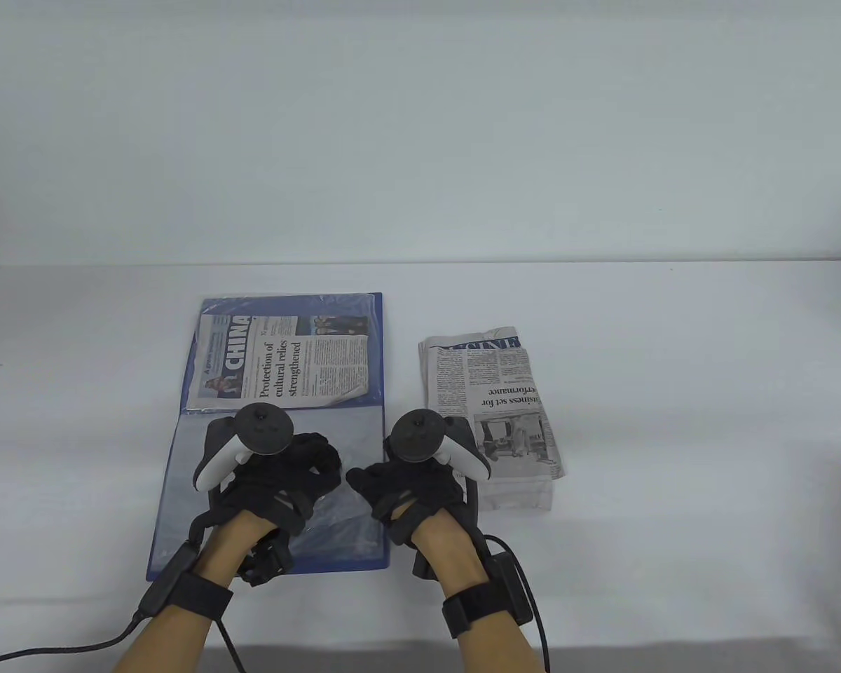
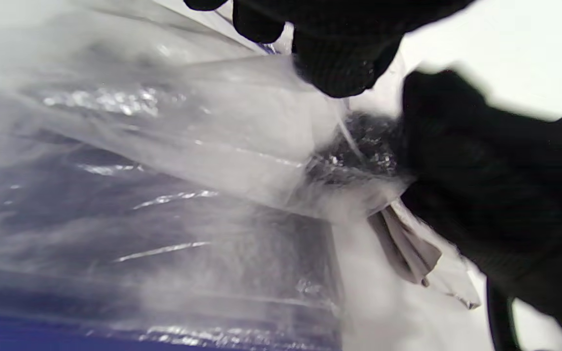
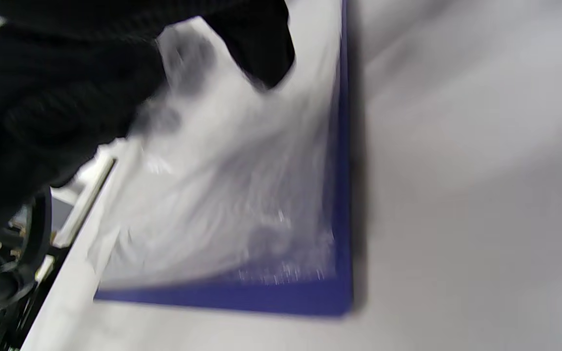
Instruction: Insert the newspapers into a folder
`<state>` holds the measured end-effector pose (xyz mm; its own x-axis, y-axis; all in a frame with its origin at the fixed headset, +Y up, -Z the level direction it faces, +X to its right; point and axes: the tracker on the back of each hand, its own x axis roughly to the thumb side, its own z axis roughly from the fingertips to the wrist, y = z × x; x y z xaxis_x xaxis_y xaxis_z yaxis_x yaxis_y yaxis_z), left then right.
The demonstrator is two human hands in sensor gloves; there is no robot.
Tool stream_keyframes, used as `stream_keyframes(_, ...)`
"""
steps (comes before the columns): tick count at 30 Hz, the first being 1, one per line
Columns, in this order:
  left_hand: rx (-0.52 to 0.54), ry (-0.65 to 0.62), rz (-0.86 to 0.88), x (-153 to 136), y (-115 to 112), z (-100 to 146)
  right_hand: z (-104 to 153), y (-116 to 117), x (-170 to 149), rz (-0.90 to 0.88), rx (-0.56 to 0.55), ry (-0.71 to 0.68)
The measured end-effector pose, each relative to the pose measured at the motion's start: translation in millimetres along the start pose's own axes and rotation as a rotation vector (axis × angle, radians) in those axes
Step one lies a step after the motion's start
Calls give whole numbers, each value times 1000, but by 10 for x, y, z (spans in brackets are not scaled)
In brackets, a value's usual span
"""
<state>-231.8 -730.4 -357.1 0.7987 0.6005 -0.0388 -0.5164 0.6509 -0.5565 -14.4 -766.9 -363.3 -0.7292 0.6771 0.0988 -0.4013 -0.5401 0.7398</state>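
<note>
A blue folder [image 1: 210, 306] lies open on the white table. Its far half holds a "CHINA" newspaper [image 1: 287, 357] under clear plastic. Both hands are over its near half. My left hand [image 1: 312, 466] holds the edge of a clear sleeve [image 2: 212, 136] with its fingertips [image 2: 334, 68]. My right hand [image 1: 375, 484] pinches the same sleeve [image 3: 242, 185]: the thumb [image 3: 261, 48] is on top and fingers show dark through the plastic. The sleeve is raised off the blue cover [image 3: 261, 297]. A stack of folded newspapers [image 1: 497, 399] lies right of the folder.
The table's near edge runs just below my wrists. Glove cables [image 1: 525, 603] trail off that edge. The right hand [image 2: 481, 195] fills the right side of the left wrist view.
</note>
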Motion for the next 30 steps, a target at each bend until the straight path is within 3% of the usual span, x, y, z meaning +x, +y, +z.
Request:
stream_keyframes(4, 52, 1, 25, -26, 57, 31, -20, 16, -45, 35, 15, 26)
stream_keyframes(10, 46, 5, -5, -16, 34, 24, 15, -23, -27, 14, 25, 10)
stream_keyframes(16, 45, -4, 6, -19, 39, 28, 527, -542, -79, -128, -273, -45)
stream_keyframes(21, 42, -8, 3, -18, 35, 23, 1048, -919, -493, -98, -471, 219)
stream_keyframes(26, 34, -6, -7, -7, 21, 14, 1311, -961, -1057, -138, -423, 621)
stream_keyframes(30, 28, -8, -14, -2, 15, 10, 1279, -849, -1286, -171, -359, 794)
